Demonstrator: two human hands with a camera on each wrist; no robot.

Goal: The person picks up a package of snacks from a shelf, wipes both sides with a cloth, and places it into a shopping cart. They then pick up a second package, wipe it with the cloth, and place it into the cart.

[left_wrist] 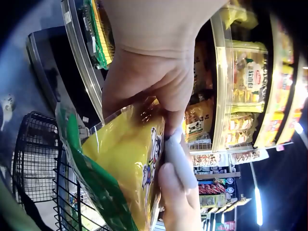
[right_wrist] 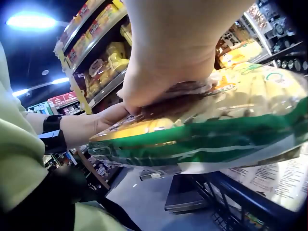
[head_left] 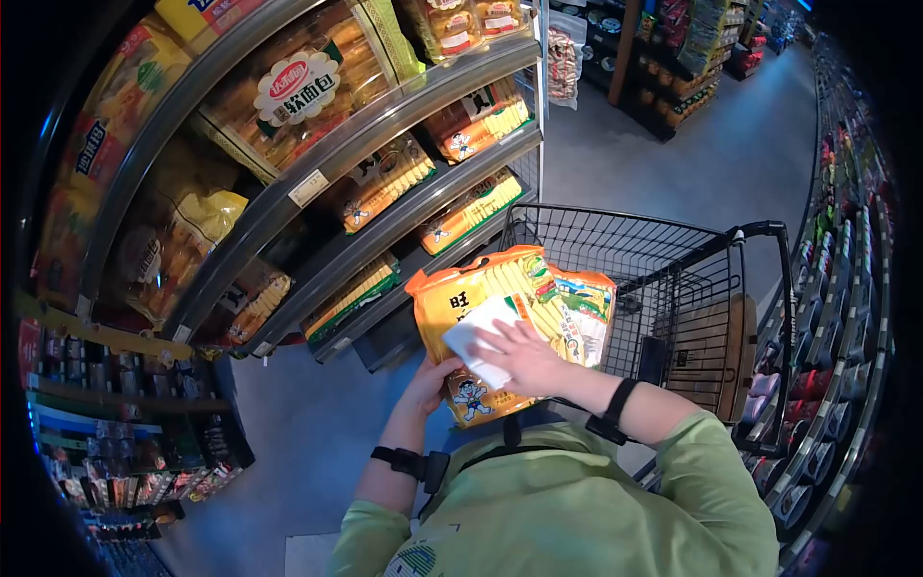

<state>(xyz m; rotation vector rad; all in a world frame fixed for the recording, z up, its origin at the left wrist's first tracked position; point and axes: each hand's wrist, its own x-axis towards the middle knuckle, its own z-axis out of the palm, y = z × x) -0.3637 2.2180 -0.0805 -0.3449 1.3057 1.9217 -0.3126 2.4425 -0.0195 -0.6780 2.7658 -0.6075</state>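
Note:
A large orange-yellow snack bag, printed with long pale sticks and a cartoon child, lies tilted in front of the person's body at the near end of the cart. My left hand grips its lower left edge, thumb on the front face. Flat against the front, my right hand presses a folded white cloth or tissue with extended fingers. In the left wrist view the white cloth shows right beside the left fingertips. A second colourful bag sits just behind the first, partly covered by it.
A black wire shopping cart stands ahead, with a brown cardboard box at its right side. Shelves of bagged bread and similar snack bags rise at the left. Another stocked shelf runs along the right. Grey floor stretches ahead.

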